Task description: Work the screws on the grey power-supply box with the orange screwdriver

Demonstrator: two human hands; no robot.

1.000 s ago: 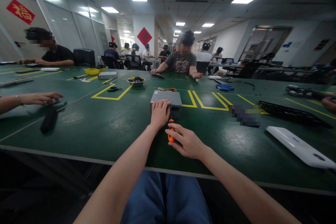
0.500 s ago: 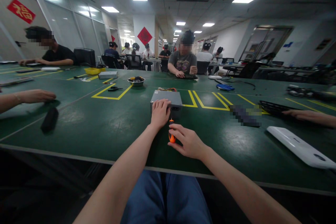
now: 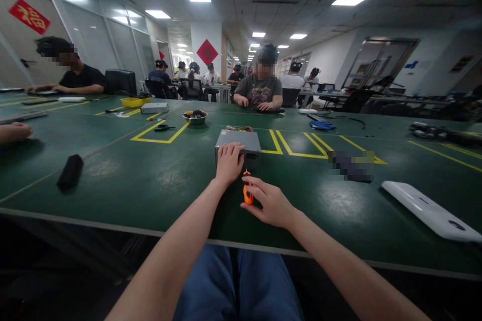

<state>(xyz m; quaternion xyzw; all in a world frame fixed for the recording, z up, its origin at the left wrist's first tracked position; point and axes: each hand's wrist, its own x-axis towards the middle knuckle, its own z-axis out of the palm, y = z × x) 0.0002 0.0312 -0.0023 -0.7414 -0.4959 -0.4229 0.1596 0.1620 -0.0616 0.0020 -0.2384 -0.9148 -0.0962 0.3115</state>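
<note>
A grey metal computer power supply (image 3: 248, 139) sits on the green table, with coloured wires at its far side. My left hand (image 3: 229, 163) is closed over its near top edge, steadying it from the left. Between the thumb and fingers of my right hand (image 3: 269, 203) is an orange and black screwdriver (image 3: 247, 194). The screwdriver's thin shaft points at the near face of the power supply. Whether the tip touches a screw there is too small to make out.
A white device (image 3: 429, 210) lies on the right, near a pixelated dark object (image 3: 348, 166). To the left is a black block (image 3: 70, 172). Farther back stand a metal bowl (image 3: 195, 119) of tools and pliers (image 3: 164, 128). A co-worker (image 3: 261, 90) sits opposite.
The screwdriver's handle has turned slightly in my right hand. My left hand stays put. The neighbour's hand and dark panel at right have left the view, and the left neighbour's hand has drawn back.
</note>
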